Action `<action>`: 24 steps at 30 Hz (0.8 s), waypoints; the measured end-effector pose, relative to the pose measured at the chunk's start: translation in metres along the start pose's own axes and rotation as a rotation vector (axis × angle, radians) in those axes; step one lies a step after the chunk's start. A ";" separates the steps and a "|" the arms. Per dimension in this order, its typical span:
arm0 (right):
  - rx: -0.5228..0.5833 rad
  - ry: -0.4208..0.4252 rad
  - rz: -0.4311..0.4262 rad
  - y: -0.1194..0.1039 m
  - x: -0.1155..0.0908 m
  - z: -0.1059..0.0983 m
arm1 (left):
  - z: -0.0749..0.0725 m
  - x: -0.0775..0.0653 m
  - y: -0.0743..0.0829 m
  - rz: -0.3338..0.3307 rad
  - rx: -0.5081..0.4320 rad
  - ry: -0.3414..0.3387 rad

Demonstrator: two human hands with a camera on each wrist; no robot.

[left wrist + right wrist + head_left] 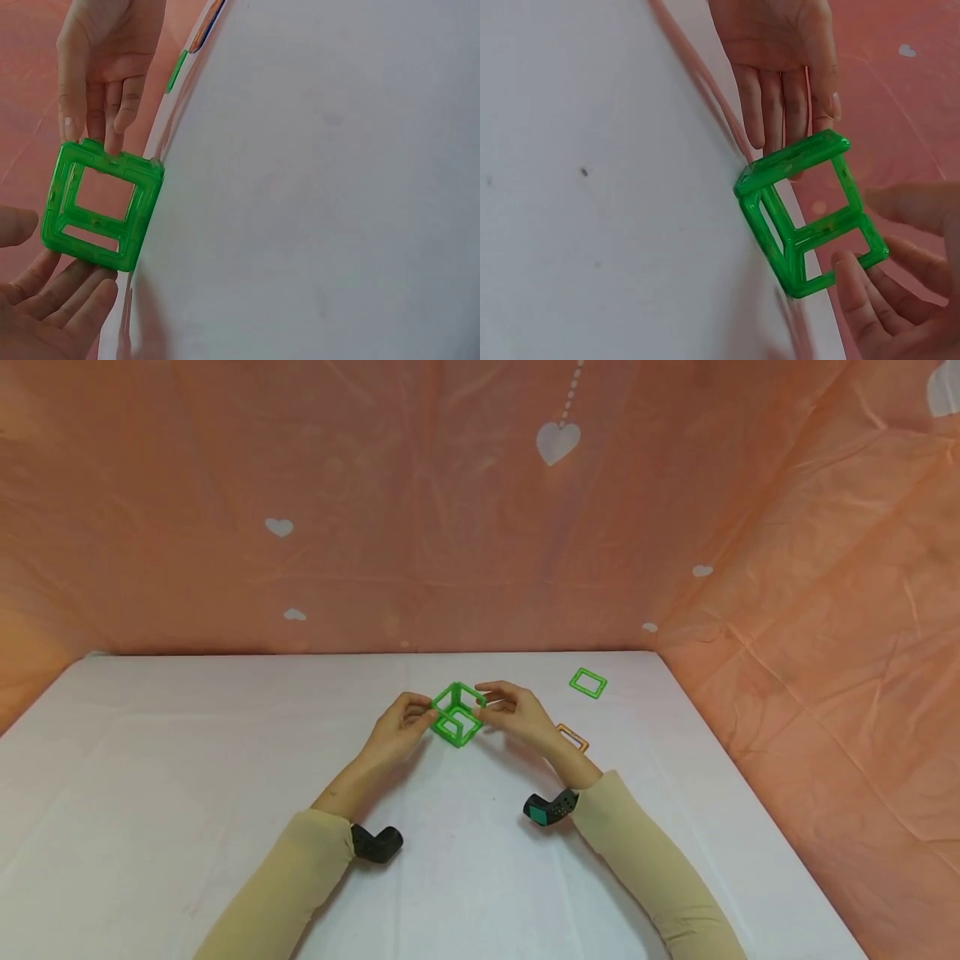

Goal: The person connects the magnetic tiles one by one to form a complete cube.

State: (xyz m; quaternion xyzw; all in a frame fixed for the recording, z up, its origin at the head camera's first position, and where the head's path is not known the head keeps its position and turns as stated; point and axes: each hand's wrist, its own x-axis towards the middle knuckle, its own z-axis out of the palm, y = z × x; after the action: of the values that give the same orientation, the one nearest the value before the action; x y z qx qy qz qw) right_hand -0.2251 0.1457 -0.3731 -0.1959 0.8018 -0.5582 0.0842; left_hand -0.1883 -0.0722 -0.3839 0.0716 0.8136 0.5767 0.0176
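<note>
An open-sided box built from translucent green plastic square frames (827, 227) sits between the person's two bare hands, over a table covered in white cloth (187, 777); whether its lowest edge touches the cloth cannot be told. The left hand (401, 722) pinches the box at its left corner, thumb on the near side and fingers reaching round the outside; in the left wrist view those fingers spread along the outer side of the frames, with the thumb tip close by an edge. The right hand (516, 714) grips the opposite side between thumb and fingers, and in the right wrist view one digit lies across the front of a bar while others pass behind it. Most of the box thus lies in the gap between the two grips, each hand holding only an outer edge, so the openings in the frames show plainly. The box stands tilted in both wrist views. Past the right hand, a flat rectangular frame of orange plastic (576, 734) lies on the cloth, partly hidden by the right forearm, and a separate flat green plastic frame (585, 691) lies farther back, well apart from the box. Behind the table hangs an orange cloth printed with white hearts (420, 552).
</note>
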 end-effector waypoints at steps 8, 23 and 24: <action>0.031 -0.034 -0.032 0.000 0.001 0.002 | -0.001 -0.002 0.001 -0.002 0.024 0.005; 0.025 -0.042 -0.028 0.000 0.002 0.005 | -0.003 -0.002 0.002 0.011 0.048 -0.015; 0.028 -0.044 -0.030 -0.001 0.002 0.005 | -0.004 -0.002 0.002 0.003 0.048 -0.017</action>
State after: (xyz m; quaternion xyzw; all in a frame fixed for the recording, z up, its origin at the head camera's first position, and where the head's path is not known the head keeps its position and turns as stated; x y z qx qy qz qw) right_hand -0.2248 0.1405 -0.3742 -0.2188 0.7889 -0.5661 0.0963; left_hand -0.1862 -0.0752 -0.3809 0.0782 0.8270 0.5563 0.0218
